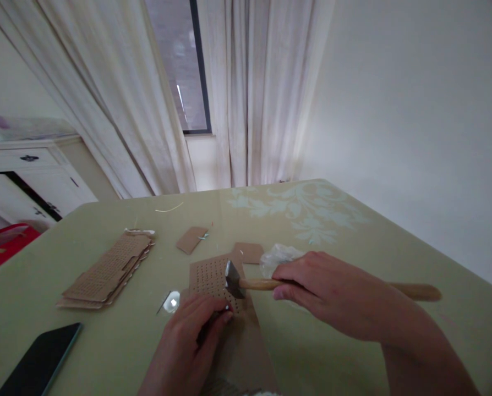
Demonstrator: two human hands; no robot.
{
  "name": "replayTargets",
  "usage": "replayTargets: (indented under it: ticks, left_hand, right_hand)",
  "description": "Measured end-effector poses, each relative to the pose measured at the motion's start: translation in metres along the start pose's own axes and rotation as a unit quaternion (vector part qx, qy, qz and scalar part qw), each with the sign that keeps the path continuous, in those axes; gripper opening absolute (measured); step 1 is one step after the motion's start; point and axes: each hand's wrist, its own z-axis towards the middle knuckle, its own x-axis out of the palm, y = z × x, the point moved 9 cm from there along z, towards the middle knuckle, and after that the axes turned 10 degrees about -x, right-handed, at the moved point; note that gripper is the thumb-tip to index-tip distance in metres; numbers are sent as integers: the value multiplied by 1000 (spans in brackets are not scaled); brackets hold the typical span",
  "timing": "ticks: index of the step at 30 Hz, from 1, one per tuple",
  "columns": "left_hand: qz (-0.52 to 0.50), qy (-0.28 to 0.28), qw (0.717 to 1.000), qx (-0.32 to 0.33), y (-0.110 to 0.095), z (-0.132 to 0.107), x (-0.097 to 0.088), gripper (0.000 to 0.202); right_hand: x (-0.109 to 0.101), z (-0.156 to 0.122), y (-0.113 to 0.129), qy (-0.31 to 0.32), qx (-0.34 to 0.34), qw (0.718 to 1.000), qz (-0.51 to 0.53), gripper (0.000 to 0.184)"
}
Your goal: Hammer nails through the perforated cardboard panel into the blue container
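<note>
My right hand (331, 289) grips the wooden handle of a hammer (234, 279) near its head, the handle's end sticking out behind the wrist. The metal head hangs just above and right of my left fingertips. My left hand (198, 335) pinches a nail (227, 308), of which only the small bright head shows between thumb and forefinger. Beneath both lies a brown cardboard sheet (207, 273) punched with rows of small holes. Its near part runs down toward the table's front edge, partly covered by my left hand.
Left on the table (312, 352) lie a stack of perforated cardboard (109, 264) and a dark phone (42, 360). A small shiny disc (171, 302) sits beside a thin dark rod. Behind are two small cardboard pieces (191, 240) and a crumpled clear plastic bag (279, 256).
</note>
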Motion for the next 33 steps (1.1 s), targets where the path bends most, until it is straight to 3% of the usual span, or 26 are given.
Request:
replayTargets:
  ticks: [9,18,23,29,33]
  left_hand:
    - [-8,0,1000,-20,4,-1,1,22]
    - [-15,-5,1000,-4,1,-2,2,20]
    - [5,5,1000,3,1,-3,4,24]
    - [10,13,1000,25,-2,-3,4,19]
    - [27,12,999,19,0,-3,6,26]
  right_hand:
    - [4,2,-3,19,14,1000,-17,27]
    - [-25,-9,7,-79,0,995,55,33]
    - [-10,-9,14,-18,-27,998,60,27]
    - [-23,-13,16,-79,-11,995,57,32]
    - [-9,-10,15,-19,-13,999,38,30]
